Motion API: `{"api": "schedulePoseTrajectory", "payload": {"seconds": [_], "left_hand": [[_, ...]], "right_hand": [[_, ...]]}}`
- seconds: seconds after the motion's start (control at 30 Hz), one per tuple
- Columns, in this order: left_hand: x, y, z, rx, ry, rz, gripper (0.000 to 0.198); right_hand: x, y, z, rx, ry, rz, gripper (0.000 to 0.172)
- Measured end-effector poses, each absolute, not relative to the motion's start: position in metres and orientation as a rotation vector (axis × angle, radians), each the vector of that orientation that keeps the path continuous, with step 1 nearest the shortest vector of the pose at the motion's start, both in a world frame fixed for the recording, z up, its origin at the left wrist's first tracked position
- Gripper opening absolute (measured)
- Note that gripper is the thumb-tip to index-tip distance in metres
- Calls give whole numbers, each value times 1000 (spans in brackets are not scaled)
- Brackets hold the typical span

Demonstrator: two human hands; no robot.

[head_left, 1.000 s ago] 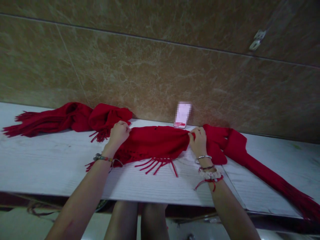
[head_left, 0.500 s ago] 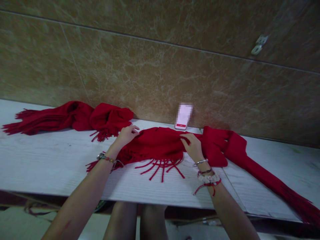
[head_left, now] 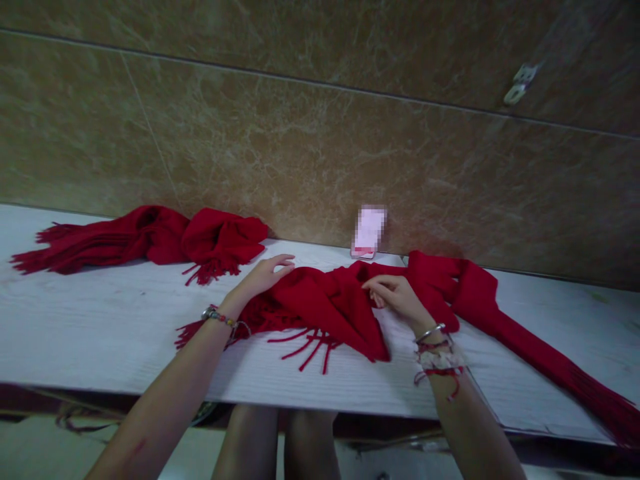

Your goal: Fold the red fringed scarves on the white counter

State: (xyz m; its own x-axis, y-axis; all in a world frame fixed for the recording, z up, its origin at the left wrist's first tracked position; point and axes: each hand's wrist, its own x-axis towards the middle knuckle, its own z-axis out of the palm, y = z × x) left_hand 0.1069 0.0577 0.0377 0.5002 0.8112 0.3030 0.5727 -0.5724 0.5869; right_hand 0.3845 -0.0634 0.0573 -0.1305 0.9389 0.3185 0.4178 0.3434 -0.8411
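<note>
A red fringed scarf lies bunched in front of me, its right part folded over into a pointed flap that hangs toward the front edge. At its upper left edge rests my left hand, fingers stretched and a little apart against the cloth. My right hand pinches the right side of the same scarf between thumb and fingers. Some fringe strands spread below the cloth on the white surface.
Another red scarf lies crumpled on the left of the white wood-grain tabletop. More red fabric stretches to the right, ending in fringe. A phone leans on the tiled wall, where a small white fixture is attached.
My right hand has moved slightly right and down, and the right part of the scarf has folded into a pointed flap over some of the fringe. My left hand has shifted slightly right.
</note>
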Motion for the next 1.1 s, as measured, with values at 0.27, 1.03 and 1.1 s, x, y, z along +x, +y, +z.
{"api": "schedulePoseTrajectory", "payload": {"seconds": [0.27,1.03,1.1], "left_hand": [[123,51,31,2486,979,729,35],[92,58,58,1965,837,980,53],[104,56,54,2056,933,1021,46]], "right_hand": [[368,-46,31,-1406,-1800,-154,13],[403,-56,59,-1216,-1174,-90,32],[402,-53,56,-1308,-1276,-139,29]]}}
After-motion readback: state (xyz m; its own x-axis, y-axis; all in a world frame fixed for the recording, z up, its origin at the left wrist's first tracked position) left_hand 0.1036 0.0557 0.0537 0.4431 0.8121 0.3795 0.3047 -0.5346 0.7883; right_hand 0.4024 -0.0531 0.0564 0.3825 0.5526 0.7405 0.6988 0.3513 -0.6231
